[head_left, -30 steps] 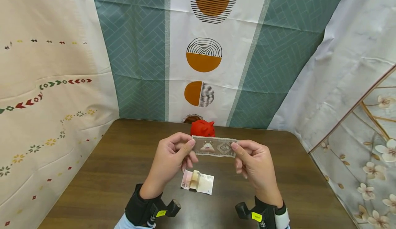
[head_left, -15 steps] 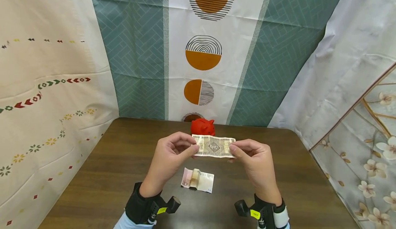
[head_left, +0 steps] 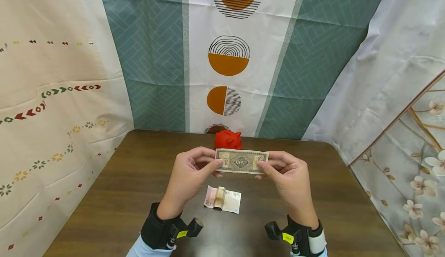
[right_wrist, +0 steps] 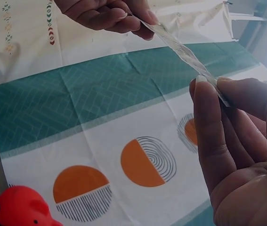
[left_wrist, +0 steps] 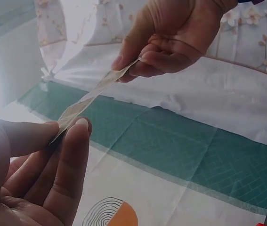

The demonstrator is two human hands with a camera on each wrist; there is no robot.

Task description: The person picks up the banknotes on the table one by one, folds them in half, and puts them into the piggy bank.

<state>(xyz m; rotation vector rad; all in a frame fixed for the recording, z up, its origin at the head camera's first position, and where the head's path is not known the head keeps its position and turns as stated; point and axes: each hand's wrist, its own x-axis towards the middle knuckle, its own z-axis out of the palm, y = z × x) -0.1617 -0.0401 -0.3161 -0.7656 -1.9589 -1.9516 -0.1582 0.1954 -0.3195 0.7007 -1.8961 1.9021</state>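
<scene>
- One left hand (head_left: pixel 190 176) and one right hand (head_left: pixel 291 183) hold one brownish banknote (head_left: pixel 241 161) stretched lengthwise between them, raised above the worktop (head_left: pixel 132 183).
- Two ends of that banknote are gripped: the left fingers are clamped on one, thumb against forefinger, and the right fingers pinch the other likewise. Both wrist views show it edge-on, slightly wavy.
- One patterned diamond sits at the middle of its visible face, with one pale panel near each end.
- One pink-and-cream note (head_left: pixel 231 202) lies on the worktop nearer the person, apart from both hands, with a raised yellowish fold across it.
- One red piggy bank (head_left: pixel 227 139) stands near the far edge, behind the held banknote; the right wrist view catches it at the lower left corner.
- Two black wristbands (head_left: pixel 162 229), one on each wrist, each carry one yellow label (head_left: pixel 182 234).
- Three hung cloths surround the worktop: one cream with small coloured motifs (head_left: pixel 69 106), one teal and white (head_left: pixel 153 68) showing four round designs in the head view, and one white with flowers (head_left: pixel 393 95).
</scene>
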